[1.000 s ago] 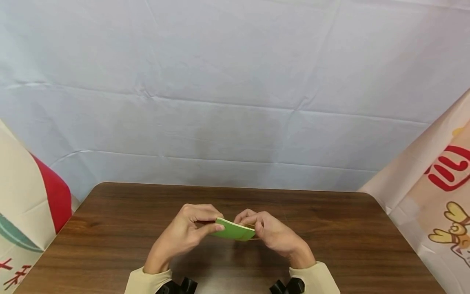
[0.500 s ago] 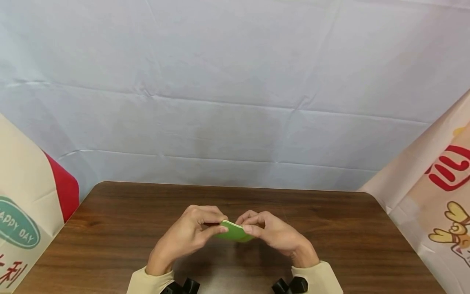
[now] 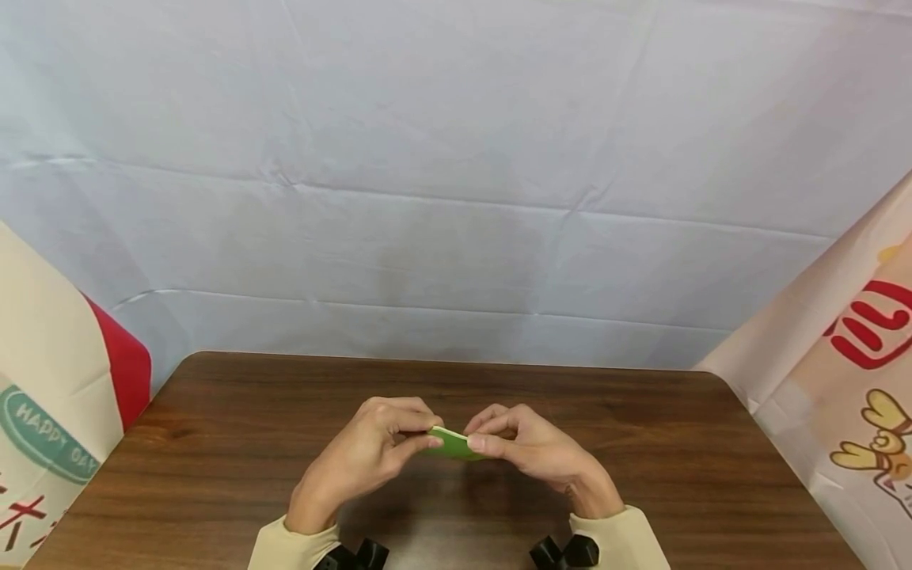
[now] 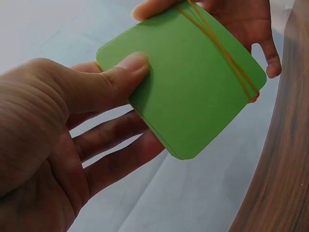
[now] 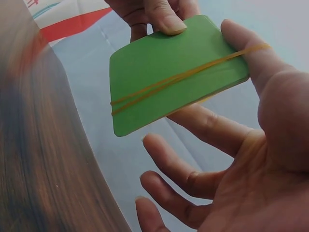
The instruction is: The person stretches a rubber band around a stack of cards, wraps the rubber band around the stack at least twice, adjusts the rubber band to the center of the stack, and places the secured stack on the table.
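Observation:
Above the table, my left hand (image 3: pixel 363 455) pinches a thin stack of green cards (image 4: pixel 169 106) between thumb and fingers. A yellow rubber band (image 5: pixel 193 71) crosses the face of the stack in two strands, which cross each other in the left wrist view. At the opposite end, my right hand (image 3: pixel 545 450) has the band hooked over its thumb (image 5: pixel 251 46). Its index finger (image 5: pixel 207 121) reaches under the stack, while the other fingers spread loosely below. The underside of the cards is hidden.
A brown wood-grain table (image 3: pixel 235 419) lies beneath both hands. Pale cloth (image 3: pixel 442 198) hangs behind it. Printed banners hang at the left (image 3: pixel 57 340) and right (image 3: pixel 855 380). Black wrist devices (image 3: pixel 563 552) sit by the sleeves.
My right hand was drawing the band out past the stack's right end; its thumb has since come over that end. My left hand has shifted slightly right. The left banner has moved.

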A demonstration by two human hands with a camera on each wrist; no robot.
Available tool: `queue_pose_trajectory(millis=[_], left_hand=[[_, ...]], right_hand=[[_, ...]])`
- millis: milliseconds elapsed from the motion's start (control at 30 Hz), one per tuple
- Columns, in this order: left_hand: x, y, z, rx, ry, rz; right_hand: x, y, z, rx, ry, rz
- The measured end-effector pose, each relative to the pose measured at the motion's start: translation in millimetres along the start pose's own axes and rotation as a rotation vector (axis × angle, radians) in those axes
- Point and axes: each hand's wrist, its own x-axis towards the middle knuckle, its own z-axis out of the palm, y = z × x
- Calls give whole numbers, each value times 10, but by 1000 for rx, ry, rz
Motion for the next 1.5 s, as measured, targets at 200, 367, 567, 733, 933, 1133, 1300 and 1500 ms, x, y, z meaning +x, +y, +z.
queue_pose_trajectory(millis=[200,367,567,733,933,1133,1300,1500], left_hand=[[-9,-3,-10,18,7,-4],[-20,-8,-20,37,-6,-22],[-32,-10,-18,60,-63,-69],[-34,-11,-16,54,-71,-96],[-30,-16,-14,34,-33,-100],[-25,-10,-18,15,-15,-121],[-22,6,-24,21,5,-152],[-57,-35,-59,90,65,-220]], right_hand=[[-6,-11,23,-61,73,-24],[-16,-37,65,-92,187,-10],[-48,-93,67,-230,249,5],[-62,-131,73,-304,291,29],[-63,-160,77,-297,362,26],[-56,-174,78,-244,426,-9],[-66,-186,75,-187,441,-15],[-101,-238,49,-37,438,-36]])
